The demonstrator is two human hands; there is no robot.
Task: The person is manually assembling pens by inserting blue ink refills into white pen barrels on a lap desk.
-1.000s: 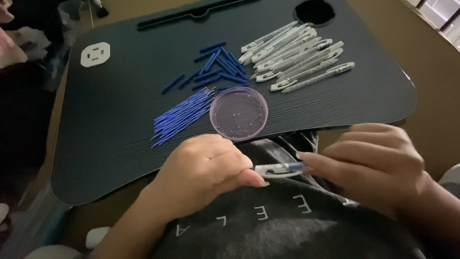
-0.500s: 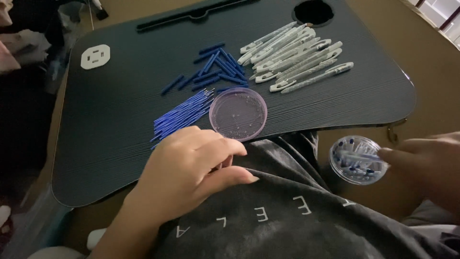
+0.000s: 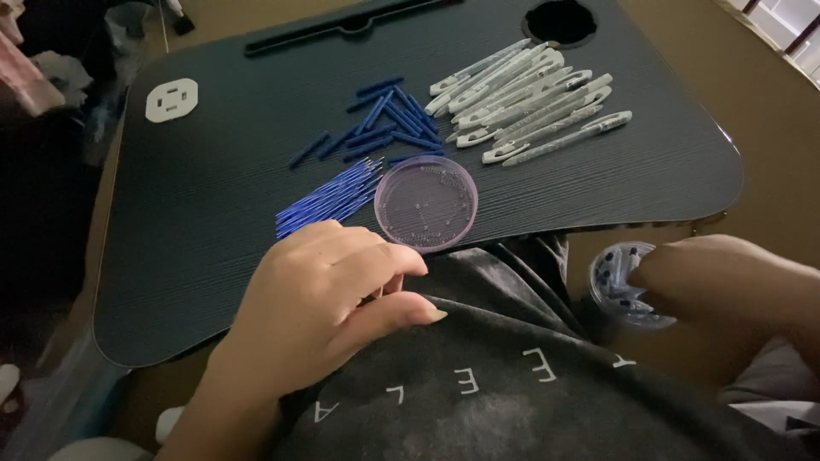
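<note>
My left hand (image 3: pixel 329 294) rests curled at the near edge of the black lap desk (image 3: pixel 213 213), thumb pressed toward the fingers. A pale sliver of a clear pen barrel (image 3: pixel 381 291) shows between them; the rest is hidden. My right hand (image 3: pixel 726 290) is low at the right, off the desk. Its fingertips dip into a small clear cup (image 3: pixel 617 277) holding small blue bits. What the fingertips pinch is hidden. A round purple lid (image 3: pixel 425 203) with tiny pieces in it lies just beyond my left hand.
On the desk lie a bundle of thin blue refills (image 3: pixel 329 198), several short blue caps (image 3: pixel 384 124) and a pile of clear white pen barrels (image 3: pixel 530 102). A white socket plate (image 3: pixel 172 99) sits at the far left, a round cup hole (image 3: pixel 559 21) at the far right.
Both hands held the clear pen barrel a second ago. My right hand let go and moved right to the small clear cup. My left hand closed and stayed near the desk edge.
</note>
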